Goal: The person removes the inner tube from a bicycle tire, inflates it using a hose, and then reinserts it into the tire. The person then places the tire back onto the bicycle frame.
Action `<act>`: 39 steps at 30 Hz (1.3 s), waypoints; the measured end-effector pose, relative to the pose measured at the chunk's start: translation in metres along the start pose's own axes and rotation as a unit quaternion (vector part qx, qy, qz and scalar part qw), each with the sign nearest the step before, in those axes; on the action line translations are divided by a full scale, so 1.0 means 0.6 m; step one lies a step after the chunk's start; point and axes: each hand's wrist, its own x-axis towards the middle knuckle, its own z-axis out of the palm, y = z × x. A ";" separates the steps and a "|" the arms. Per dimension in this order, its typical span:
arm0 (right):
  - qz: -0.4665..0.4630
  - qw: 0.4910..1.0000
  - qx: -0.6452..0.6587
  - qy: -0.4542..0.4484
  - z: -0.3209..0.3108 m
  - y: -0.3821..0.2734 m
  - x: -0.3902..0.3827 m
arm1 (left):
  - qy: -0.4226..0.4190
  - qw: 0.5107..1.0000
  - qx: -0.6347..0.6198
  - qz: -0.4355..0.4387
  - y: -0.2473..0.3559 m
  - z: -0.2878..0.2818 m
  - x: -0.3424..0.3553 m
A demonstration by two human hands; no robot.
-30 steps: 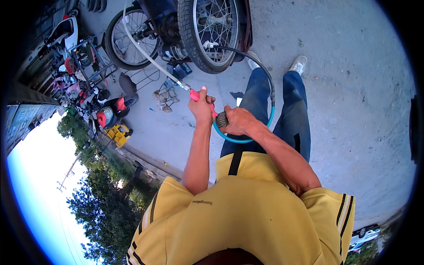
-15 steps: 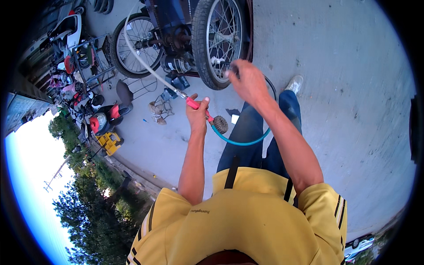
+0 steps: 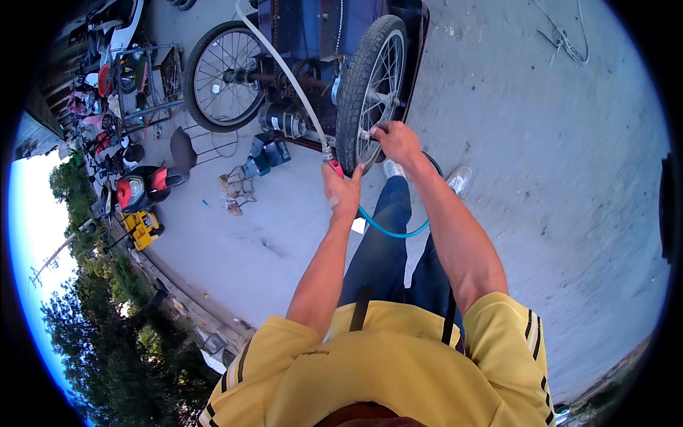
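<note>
One black-tyred, wire-spoked wheel (image 3: 358, 85) extends lengthwise away beyond the left hand (image 3: 343, 192), which clasps a pink hose handle (image 3: 336, 168), while the right hand (image 3: 400, 144) lies nearer the hub (image 3: 383, 99), its hold indiscernible.

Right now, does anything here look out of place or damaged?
Yes: at the upper right, a pale cord lies in a loose tangle on the ground, perhaps left behind. The nearest wheel shows no clear damage.
</note>
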 end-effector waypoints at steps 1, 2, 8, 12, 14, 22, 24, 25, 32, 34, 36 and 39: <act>0.008 1.000 0.002 -0.010 0.003 0.002 0.007 | 0.003 1.000 -0.012 0.005 -0.002 0.002 0.000; -0.002 1.000 0.007 0.003 0.014 0.010 0.020 | 0.006 1.000 -0.023 0.010 -0.008 0.004 0.000; 0.037 0.976 0.151 -0.150 0.019 0.042 0.059 | -0.030 0.994 -0.097 0.050 -0.032 0.007 0.017; 0.092 0.935 0.265 -0.216 0.000 0.049 0.061 | -0.064 0.991 -0.100 0.061 -0.020 -0.003 0.028; 0.123 0.927 0.273 -0.227 -0.006 0.040 0.054 | -0.054 0.991 -0.091 0.084 -0.014 -0.006 0.031; 0.153 0.904 0.343 -0.205 0.006 0.041 0.050 | -0.073 0.990 -0.101 0.073 0.005 -0.019 0.035; 0.152 0.906 0.342 -0.198 0.006 0.036 0.054 | -0.074 0.989 -0.105 0.071 0.004 -0.017 0.034; 0.151 0.906 0.342 -0.195 0.007 0.031 0.051 | -0.074 0.989 -0.107 0.070 0.002 -0.016 0.033; 0.209 0.891 0.379 -0.136 0.028 0.024 0.037 | -0.080 0.988 -0.116 0.063 -0.003 -0.012 0.033; 0.222 0.885 0.392 -0.114 0.042 0.026 0.036 | -0.085 0.988 -0.119 0.051 -0.006 -0.011 0.033; 0.233 0.880 0.404 -0.088 0.051 0.019 0.036 | -0.078 0.989 -0.111 0.055 -0.005 -0.010 0.033; 0.254 0.880 0.393 -0.083 0.051 0.005 0.030 | -0.073 0.989 -0.113 0.056 0.004 -0.012 0.032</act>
